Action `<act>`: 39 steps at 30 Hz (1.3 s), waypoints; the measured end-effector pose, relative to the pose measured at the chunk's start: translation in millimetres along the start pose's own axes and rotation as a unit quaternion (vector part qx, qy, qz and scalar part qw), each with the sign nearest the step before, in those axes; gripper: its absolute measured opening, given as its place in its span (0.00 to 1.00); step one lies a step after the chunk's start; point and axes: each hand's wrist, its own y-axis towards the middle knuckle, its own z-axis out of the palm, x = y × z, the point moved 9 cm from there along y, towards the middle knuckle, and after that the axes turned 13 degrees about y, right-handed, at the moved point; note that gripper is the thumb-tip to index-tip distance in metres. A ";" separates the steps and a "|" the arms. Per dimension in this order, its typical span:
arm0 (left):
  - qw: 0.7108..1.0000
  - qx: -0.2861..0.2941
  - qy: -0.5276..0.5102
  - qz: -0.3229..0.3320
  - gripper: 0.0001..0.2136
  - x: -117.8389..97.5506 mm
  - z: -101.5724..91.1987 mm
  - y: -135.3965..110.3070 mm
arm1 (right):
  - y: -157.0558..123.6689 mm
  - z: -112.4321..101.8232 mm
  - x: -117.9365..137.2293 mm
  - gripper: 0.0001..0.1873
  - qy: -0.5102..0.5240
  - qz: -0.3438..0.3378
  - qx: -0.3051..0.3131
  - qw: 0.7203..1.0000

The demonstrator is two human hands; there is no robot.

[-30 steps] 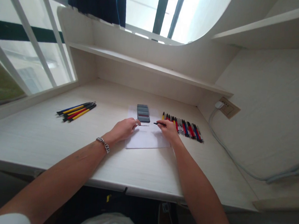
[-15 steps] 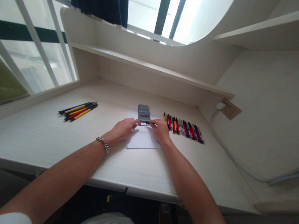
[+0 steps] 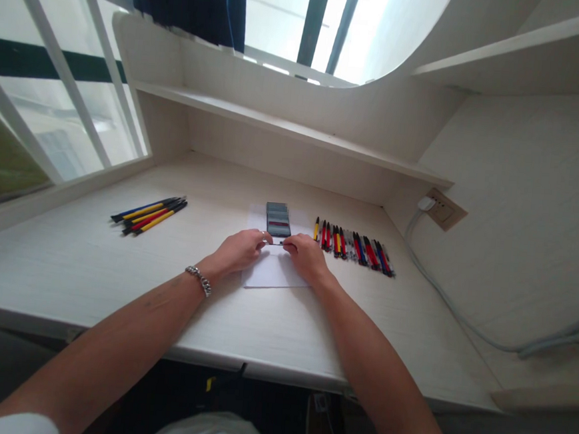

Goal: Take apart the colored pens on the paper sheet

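Over white paper [image 3: 277, 277], my left hand [image 3: 244, 248] pinches the left end of a thin dark rod [image 3: 276, 244], slim like a pen refill. My right hand [image 3: 307, 255] is closed on a small black piece [image 3: 282, 243] at the rod's right end. Fingers hide most of that piece, so I cannot tell its kind or whether it touches the rod. Just beyond my fingertips lies a phone [image 3: 278, 219] with its screen lit. To the right of my right hand, a row of pens [image 3: 354, 247] in red, yellow, blue and clear lies side by side.
At the left lies a loose bundle of coloured pens [image 3: 149, 215] with black ends. A low shelf [image 3: 277, 124] runs along the back of the white desk [image 3: 211, 191]. On the right wall, a white plug with a grey cable [image 3: 444, 293] sits in a socket [image 3: 446, 210].
My right hand has shifted slightly left, bringing the small black piece to the rod's right end. My left hand has stayed nearly still.
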 end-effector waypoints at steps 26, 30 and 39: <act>1.000 0.006 0.006 -0.001 0.16 -0.9 -1.5 -2.1 | -3.4 -4.6 6.7 0.11 0.017 -0.018 -0.015 1.000; 1.000 -0.003 -0.003 0.022 0.16 -5.2 0.0 -1.9 | -4.3 6.0 15.1 0.11 -0.016 -0.022 0.029 0.999; 0.999 -0.019 -0.038 -0.027 0.17 14.8 -9.0 0.3 | -2.1 -13.9 -28.5 0.12 -0.046 0.074 0.020 0.996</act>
